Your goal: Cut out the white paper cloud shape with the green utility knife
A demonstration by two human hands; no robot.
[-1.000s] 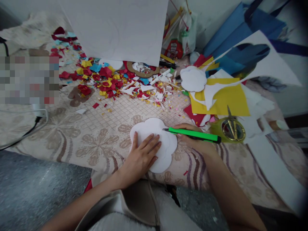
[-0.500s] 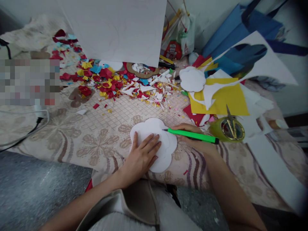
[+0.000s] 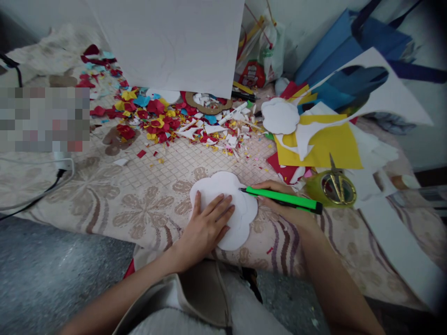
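Note:
A white flower-shaped paper cutout (image 3: 213, 184) lies flat near the table's front edge, with a smaller scalloped outline visible over its middle. My left hand (image 3: 208, 223) rests on it, fingers spread and pressing flat. At its right side, my right hand (image 3: 275, 197) grips a slim green utility knife (image 3: 284, 198) with a black end. The knife's dark narrow tip touches or hovers just above the paper, to the right of my left fingertips; I cannot tell which. Most of the right hand's fingers are hidden behind the knife.
Gold-handled scissors (image 3: 338, 186) lie on a yellowish tape roll (image 3: 314, 185) at right. Yellow paper (image 3: 324, 146), a second white flower (image 3: 279, 116) and a cut-out white sheet (image 3: 401, 93) sit behind. Colourful scraps (image 3: 157, 116) cover the back, before a large white board (image 3: 174, 42).
The knife's rear end has dipped and turned slightly, showing more of its black side. My left hand stays in place on the paper flower. The whole view has shifted slightly.

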